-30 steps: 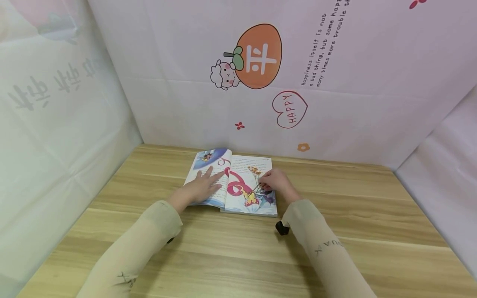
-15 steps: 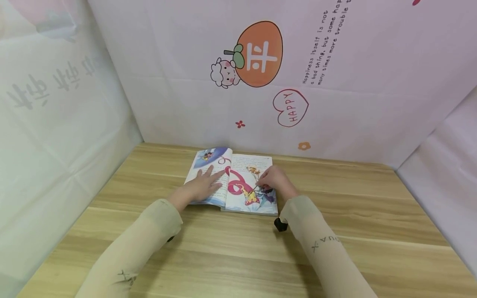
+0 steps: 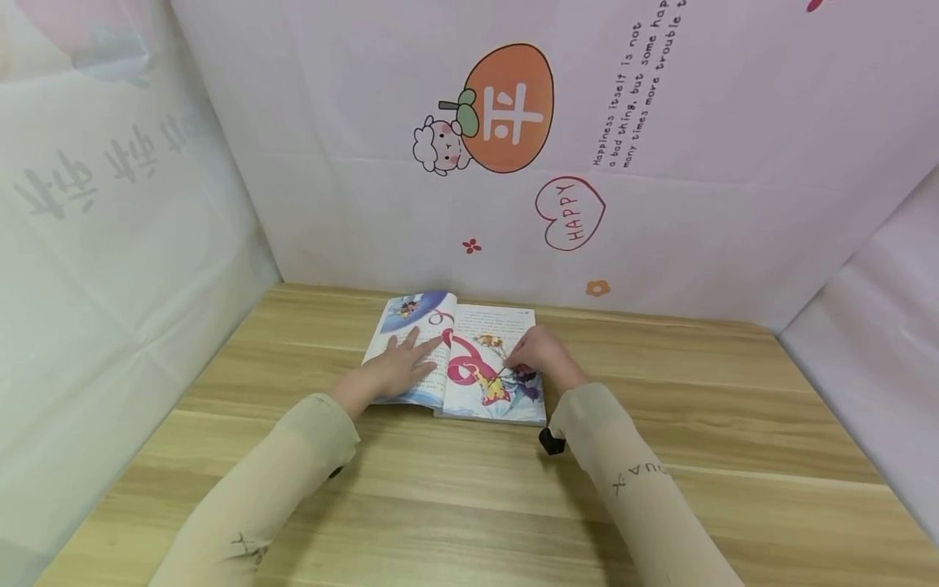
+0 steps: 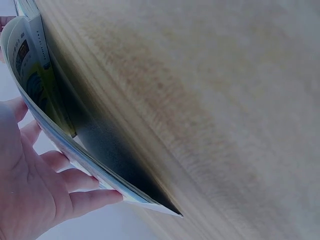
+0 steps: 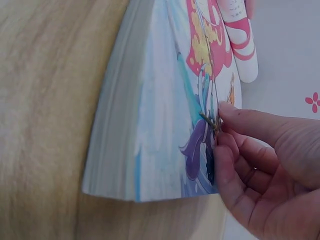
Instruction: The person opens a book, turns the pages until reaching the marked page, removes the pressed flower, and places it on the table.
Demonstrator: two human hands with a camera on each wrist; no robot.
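Observation:
An open illustrated book lies at the back of the table, seen from its edge in the right wrist view. My left hand rests on the left page with its fingers spread and straight. From below, the left wrist view shows those fingers against the raised page block. Over the right page, thumb and fingers of my right hand pinch the thin stem of a dried flower sprig. Its stem shows at the fingertips in the right wrist view; the orange flower cluster lies over the page.
The wooden table extends around the book. A white printed cloth stands as a wall right behind it, with similar cloth on the left and right sides. A black device sits under the right cuff.
The sprig's flower cluster has swung left and slightly down over the right page. My right hand has shifted slightly left. The left hand has stayed in place on the left page.

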